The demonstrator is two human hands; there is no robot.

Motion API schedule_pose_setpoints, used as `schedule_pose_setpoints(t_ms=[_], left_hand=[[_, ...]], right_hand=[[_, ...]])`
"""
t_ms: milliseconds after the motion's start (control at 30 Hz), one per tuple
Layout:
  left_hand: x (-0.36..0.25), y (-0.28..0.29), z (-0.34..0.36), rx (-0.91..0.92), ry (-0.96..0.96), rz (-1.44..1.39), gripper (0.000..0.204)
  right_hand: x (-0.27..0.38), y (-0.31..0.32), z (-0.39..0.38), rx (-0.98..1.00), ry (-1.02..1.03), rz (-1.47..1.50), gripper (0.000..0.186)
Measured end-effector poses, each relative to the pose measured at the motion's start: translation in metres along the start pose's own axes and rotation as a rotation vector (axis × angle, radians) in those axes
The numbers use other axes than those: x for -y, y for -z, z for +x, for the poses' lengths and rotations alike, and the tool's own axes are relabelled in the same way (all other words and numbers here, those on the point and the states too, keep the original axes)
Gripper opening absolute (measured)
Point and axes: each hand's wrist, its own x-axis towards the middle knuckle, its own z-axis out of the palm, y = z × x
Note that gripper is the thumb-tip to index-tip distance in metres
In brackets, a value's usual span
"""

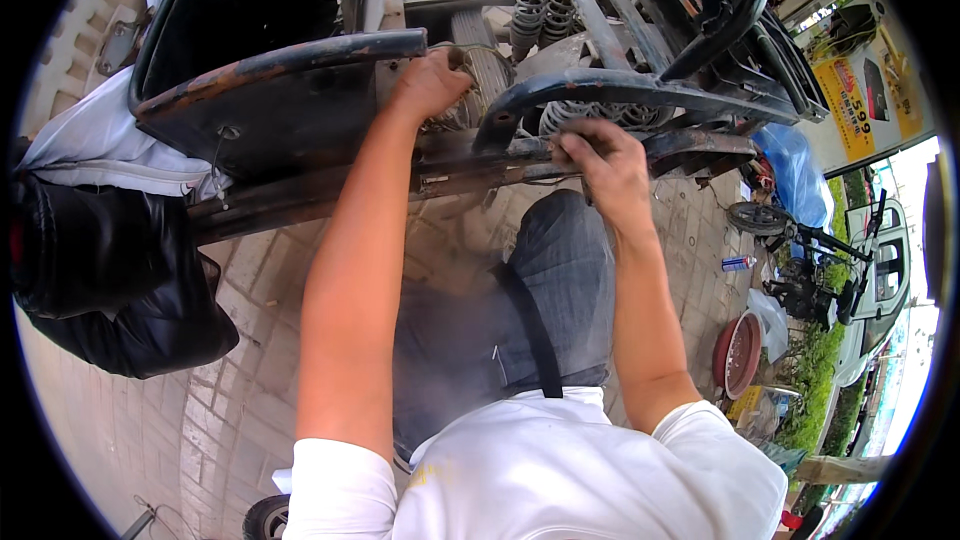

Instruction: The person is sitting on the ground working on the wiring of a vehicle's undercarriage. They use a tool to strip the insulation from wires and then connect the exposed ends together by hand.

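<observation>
A black, rust-spotted metal vehicle frame [680, 90] fills the upper view, with coil springs [525, 20] and a dark side panel [270, 110]. My left hand [428, 88] reaches in beside the panel, fingers curled at a pale ribbed part [478, 75]; what they grip is hidden. My right hand [608, 165] pinches at the lower rail below the springs, on something too small to make out. Faint haze hangs over my jeans beneath the rail.
Black and white cloths [110, 270] drape at the left. On the right stand a small black bike [820, 260], a red basin [742, 355], a spray can [737, 263], blue plastic sheeting [795, 170] and a yellow poster [840, 110]. Paving [230, 390] lies below.
</observation>
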Motion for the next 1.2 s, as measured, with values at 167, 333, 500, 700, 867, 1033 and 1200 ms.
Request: schedule_pose_setpoints(t_ms=[167, 333, 500, 700, 867, 1033, 1200], left_hand=[[-0.01, 0.017, -0.011, 0.003, -0.063, -0.07, 0.032], [-0.009, 0.021, -0.018, -0.027, -0.042, -0.118, 0.031], [-0.024, 0.017, -0.018, 0.004, -0.04, -0.121, 0.03], [-0.009, 0.012, -0.015, -0.023, -0.035, -0.187, 0.029], [0.0, 0.019, -0.017, -0.047, -0.011, -0.121, 0.034], [-0.02, 0.007, -0.017, -0.062, -0.075, -0.129, 0.032], [-0.012, 0.013, -0.028, -0.158, 0.002, -0.076, 0.031]], right_hand=[[-0.045, -0.035, 0.056, -0.034, 0.341, -0.492, 0.018], [-0.063, -0.06, 0.1, 0.108, 0.666, -0.578, 0.02], [-0.056, -0.062, 0.115, 0.228, 0.721, -0.618, 0.03], [-0.061, -0.071, 0.116, 0.208, 0.749, -0.533, 0.016], [-0.046, -0.075, 0.118, 0.252, 0.72, -0.593, 0.022], [-0.063, -0.065, 0.115, 0.118, 0.74, -0.595, 0.021], [-0.052, -0.083, 0.108, 0.087, 0.727, -0.571, 0.013]])
